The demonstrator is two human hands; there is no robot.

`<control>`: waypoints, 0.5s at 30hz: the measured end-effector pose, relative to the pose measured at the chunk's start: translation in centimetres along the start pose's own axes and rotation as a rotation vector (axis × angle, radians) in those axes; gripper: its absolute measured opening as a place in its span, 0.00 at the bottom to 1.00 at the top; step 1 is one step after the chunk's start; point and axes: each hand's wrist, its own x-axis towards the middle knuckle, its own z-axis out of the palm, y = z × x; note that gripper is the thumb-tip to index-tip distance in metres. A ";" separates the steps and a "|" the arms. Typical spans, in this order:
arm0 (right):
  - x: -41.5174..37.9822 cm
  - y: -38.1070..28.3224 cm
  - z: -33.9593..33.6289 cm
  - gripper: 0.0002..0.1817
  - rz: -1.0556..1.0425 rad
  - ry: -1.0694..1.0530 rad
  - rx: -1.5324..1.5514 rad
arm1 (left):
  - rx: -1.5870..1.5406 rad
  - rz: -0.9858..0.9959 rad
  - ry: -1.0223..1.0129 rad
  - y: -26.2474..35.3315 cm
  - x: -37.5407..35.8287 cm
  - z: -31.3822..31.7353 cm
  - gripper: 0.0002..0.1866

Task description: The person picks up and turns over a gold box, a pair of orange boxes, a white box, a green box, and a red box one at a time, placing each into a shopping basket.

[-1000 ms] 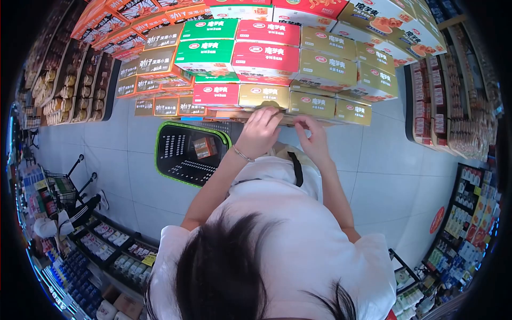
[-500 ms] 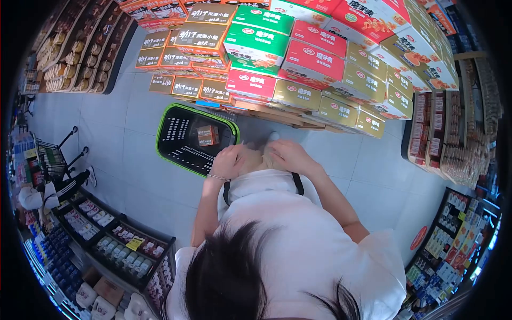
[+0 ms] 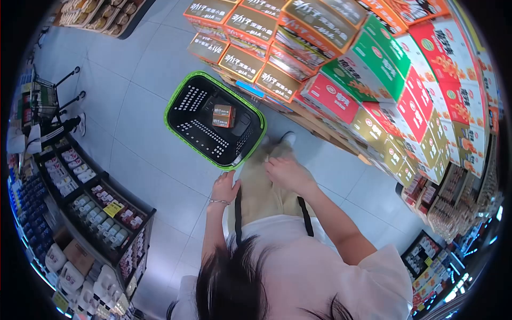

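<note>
My left hand (image 3: 225, 186) hangs beside my left thigh, just below the near corner of a black shopping basket (image 3: 176, 124) with a green rim. Its fingers are apart with nothing in them. Bent over the front of my beige trousers (image 3: 256, 194), my right hand (image 3: 289, 173) has its fingers curled in and seems to pinch the cloth; the fingertips are partly hidden. Inside the basket lie small brown-and-orange boxes (image 3: 222, 116), side by side. The basket stands on the floor in front of me, to the left.
A tall stack of snack cartons (image 3: 346, 98) in brown, green, red and gold rises ahead and to the right, on a wooden pallet (image 3: 320, 128). A display shelf (image 3: 101, 213) stands at left. Farther left are a shopping cart (image 3: 47, 98) and another person's leg (image 3: 72, 124).
My view has turned, and the carton stack now sits farther right and tilted. My left hand has come away from the trousers to my side; my right hand stays at them.
</note>
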 end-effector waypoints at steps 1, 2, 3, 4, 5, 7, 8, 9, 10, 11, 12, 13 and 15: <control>0.9 0.2 0.8 0.09 -0.004 -0.029 0.040 | 0.041 -0.049 -0.040 -0.9 0.3 0.6 0.21; 1.9 0.6 1.6 0.07 -0.012 -0.059 0.076 | 0.019 -0.072 -0.030 -1.8 0.8 1.2 0.21; 2.8 1.0 2.6 0.07 -0.037 -0.086 0.071 | 0.031 -0.072 -0.012 -2.8 1.1 1.8 0.21; 3.9 1.6 3.7 0.08 -0.042 -0.118 0.084 | 0.046 -0.075 0.009 -3.9 1.5 2.3 0.21; 4.8 2.1 5.0 0.08 -0.044 -0.153 0.102 | 0.029 -0.107 0.017 -4.9 1.9 2.8 0.21; 7.1 3.5 7.2 0.09 -0.034 -0.195 0.151 | -0.007 -0.124 0.032 -6.6 3.4 3.8 0.21; 8.2 4.4 8.3 0.09 0.002 -0.210 0.198 | -0.024 -0.151 0.040 -7.6 4.3 4.7 0.21; 9.4 5.4 9.7 0.09 -0.018 -0.233 0.193 | -0.035 -0.156 0.050 -8.6 5.4 5.6 0.21; 10.8 6.7 11.2 0.10 0.011 -0.235 0.153 | -0.047 -0.159 0.062 -9.8 6.9 6.8 0.21; 12.2 8.1 12.7 0.11 0.039 -0.236 0.113 | -0.064 -0.183 0.075 -11.0 8.6 8.0 0.21; 13.8 9.2 14.2 0.11 0.015 -0.260 0.107 | -0.096 -0.188 0.039 -12.5 10.2 9.4 0.21; 15.4 10.1 15.8 0.12 0.008 -0.205 0.126 | -0.126 -0.194 0.000 -13.8 11.7 10.2 0.21; 18.6 12.0 19.0 0.13 -0.012 -0.175 0.143 | -0.167 -0.248 -0.002 -16.4 15.2 12.3 0.21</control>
